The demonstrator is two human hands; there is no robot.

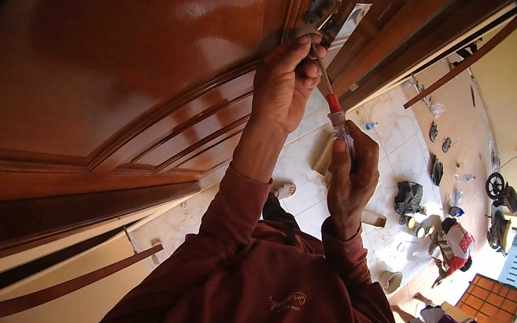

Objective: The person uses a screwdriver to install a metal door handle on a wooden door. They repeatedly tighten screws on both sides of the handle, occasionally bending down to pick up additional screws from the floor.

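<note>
By a wooden door (122, 58), near a silver plate (352, 23), a screwdriver (335, 103) is gripped by the right hand (356, 174); the left hand (287, 83) is curled by its tip, hold unclear. If pushed aslant, that hand could be jabbed.

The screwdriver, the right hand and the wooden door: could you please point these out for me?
Screwdriver (333, 102): head view, on the red section between shaft and clear handle.
Right hand (355, 179): head view, mid-hand.
Wooden door (121, 62): head view, on its large glossy panel.
</note>
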